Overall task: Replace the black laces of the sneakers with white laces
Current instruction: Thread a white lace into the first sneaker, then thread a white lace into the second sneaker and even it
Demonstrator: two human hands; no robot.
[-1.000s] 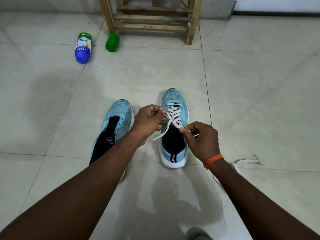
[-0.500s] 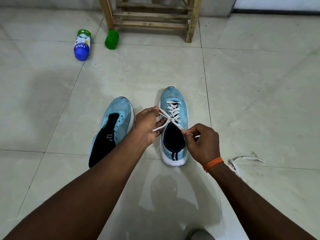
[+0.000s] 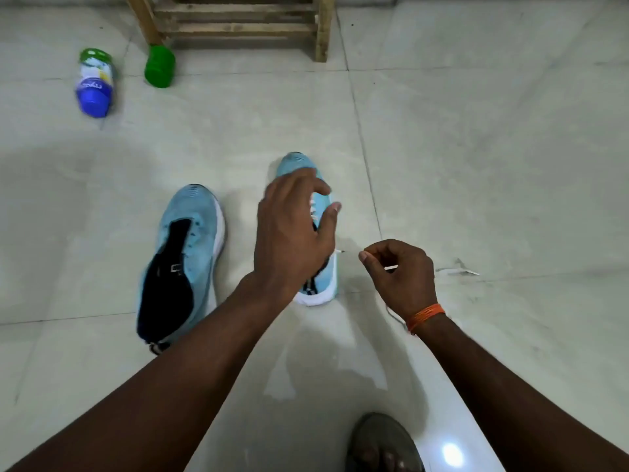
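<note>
White lace [image 3: 390,267] end in pinching right hand [image 3: 401,277], left hand [image 3: 292,233] open over sneaker [image 3: 294,160]; bottle [image 3: 94,83] label unreadable.

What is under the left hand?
The laced sneaker: its toe and heel show, and some white lace between the fingers. The left hand covers the tongue and most of the lacing; whether it touches the sneaker cannot be told.

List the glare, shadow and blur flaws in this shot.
Head view: a bright glare spot sits on the floor tiles at lower right. Same view, a broad soft shadow darkens the tiles at left. Motion blur softens the left hand, the unlaced sneaker and the bottle.
</note>
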